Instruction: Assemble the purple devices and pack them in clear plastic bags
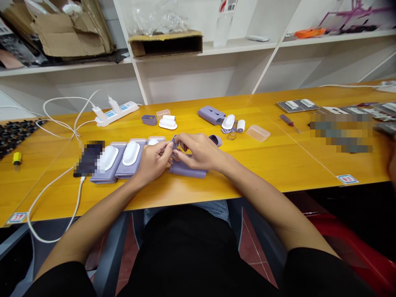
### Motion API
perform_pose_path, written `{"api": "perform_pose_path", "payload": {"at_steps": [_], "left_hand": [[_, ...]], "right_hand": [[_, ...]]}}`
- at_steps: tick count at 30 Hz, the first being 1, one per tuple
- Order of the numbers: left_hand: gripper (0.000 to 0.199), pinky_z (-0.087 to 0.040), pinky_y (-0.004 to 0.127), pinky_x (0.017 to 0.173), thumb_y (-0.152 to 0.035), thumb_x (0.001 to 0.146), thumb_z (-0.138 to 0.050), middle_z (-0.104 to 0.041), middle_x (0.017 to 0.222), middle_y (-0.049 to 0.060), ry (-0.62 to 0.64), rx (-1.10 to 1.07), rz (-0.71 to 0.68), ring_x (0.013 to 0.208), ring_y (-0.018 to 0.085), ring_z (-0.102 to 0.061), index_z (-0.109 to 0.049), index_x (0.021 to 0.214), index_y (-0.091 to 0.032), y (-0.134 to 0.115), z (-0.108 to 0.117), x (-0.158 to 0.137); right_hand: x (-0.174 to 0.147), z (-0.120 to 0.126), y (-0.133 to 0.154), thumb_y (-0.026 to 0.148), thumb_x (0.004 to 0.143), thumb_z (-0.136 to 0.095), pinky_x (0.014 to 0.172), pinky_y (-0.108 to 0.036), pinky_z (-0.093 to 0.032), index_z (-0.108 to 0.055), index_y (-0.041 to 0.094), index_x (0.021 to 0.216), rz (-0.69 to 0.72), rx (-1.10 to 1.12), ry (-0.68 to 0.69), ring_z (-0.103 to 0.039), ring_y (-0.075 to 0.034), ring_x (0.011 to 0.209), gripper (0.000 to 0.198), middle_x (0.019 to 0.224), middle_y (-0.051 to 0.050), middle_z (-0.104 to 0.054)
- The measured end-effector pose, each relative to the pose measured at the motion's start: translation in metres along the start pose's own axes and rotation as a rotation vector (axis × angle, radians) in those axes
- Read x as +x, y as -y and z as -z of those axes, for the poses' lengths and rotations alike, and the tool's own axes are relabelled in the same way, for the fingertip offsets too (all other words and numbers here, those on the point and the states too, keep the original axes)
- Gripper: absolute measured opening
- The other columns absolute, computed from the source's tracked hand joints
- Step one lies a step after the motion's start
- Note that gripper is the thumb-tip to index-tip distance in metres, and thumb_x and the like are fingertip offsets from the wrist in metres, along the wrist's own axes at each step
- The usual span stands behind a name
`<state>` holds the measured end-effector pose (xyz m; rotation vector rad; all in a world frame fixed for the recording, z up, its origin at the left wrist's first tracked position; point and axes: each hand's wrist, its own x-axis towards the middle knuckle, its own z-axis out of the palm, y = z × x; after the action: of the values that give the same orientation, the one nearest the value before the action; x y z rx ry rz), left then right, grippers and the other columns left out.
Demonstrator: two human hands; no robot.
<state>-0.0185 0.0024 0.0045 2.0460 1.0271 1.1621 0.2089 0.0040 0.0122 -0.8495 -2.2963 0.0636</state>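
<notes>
Above the table my left hand [154,160] is closed, pinching a small purple plastic part [174,142]. My right hand [198,152] meets it from the other side, its fingers bent around the same part; thin dark wire, possibly a spring, shows between the fingertips. Beneath the hands lies a purple perforated housing [189,170], partly covered by them. A purple hollow cap [215,140] sticks out behind my right hand. Just left of my left hand, two purple housings bear white oval pieces [131,153], and a further white piece is half hidden.
Behind the hands are a purple housing [211,114], a coil spring [232,130], a clear cover [258,133] and a purple ring [149,120]. A power strip [118,113] with white cables stands back left. Right of it all lie a screwdriver [289,122] and a grey plate [297,106].
</notes>
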Motion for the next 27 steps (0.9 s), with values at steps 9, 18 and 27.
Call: {"api": "perform_pose_path", "payload": {"at_steps": [9, 18, 27], "left_hand": [[0.044, -0.061, 0.025, 0.06, -0.055, 0.113, -0.066, -0.084, 0.075, 0.003, 0.032, -0.065, 0.017, 0.062, 0.018, -0.078, -0.084, 0.093, -0.02, -0.006, 0.001, 0.001], [0.05, -0.067, 0.028, 0.06, -0.066, 0.103, -0.078, -0.084, 0.077, 0.005, 0.069, -0.233, 0.116, 0.06, 0.019, -0.078, -0.083, 0.09, -0.018, -0.014, 0.001, 0.002], [0.052, -0.068, 0.028, 0.058, -0.068, 0.097, -0.084, -0.084, 0.078, 0.007, 0.061, -0.335, 0.167, 0.064, 0.021, -0.08, -0.08, 0.086, -0.017, -0.022, -0.002, 0.003]], "right_hand": [[0.001, 0.002, -0.003, 0.033, 0.107, -0.06, 0.077, -0.034, -0.043, -0.065, 0.021, 0.114, 0.032, 0.075, -0.004, -0.066, -0.023, 0.084, 0.015, 0.097, -0.007, -0.076], [0.002, 0.001, -0.006, 0.028, 0.104, -0.063, 0.08, -0.033, -0.047, -0.066, 0.023, 0.111, 0.042, 0.168, -0.053, -0.065, -0.021, 0.084, 0.01, 0.097, -0.005, -0.076], [0.002, 0.004, -0.007, 0.031, 0.105, -0.069, 0.076, -0.031, -0.047, -0.068, 0.021, 0.114, 0.043, 0.238, -0.086, -0.062, -0.018, 0.077, 0.013, 0.09, -0.001, -0.071]]}}
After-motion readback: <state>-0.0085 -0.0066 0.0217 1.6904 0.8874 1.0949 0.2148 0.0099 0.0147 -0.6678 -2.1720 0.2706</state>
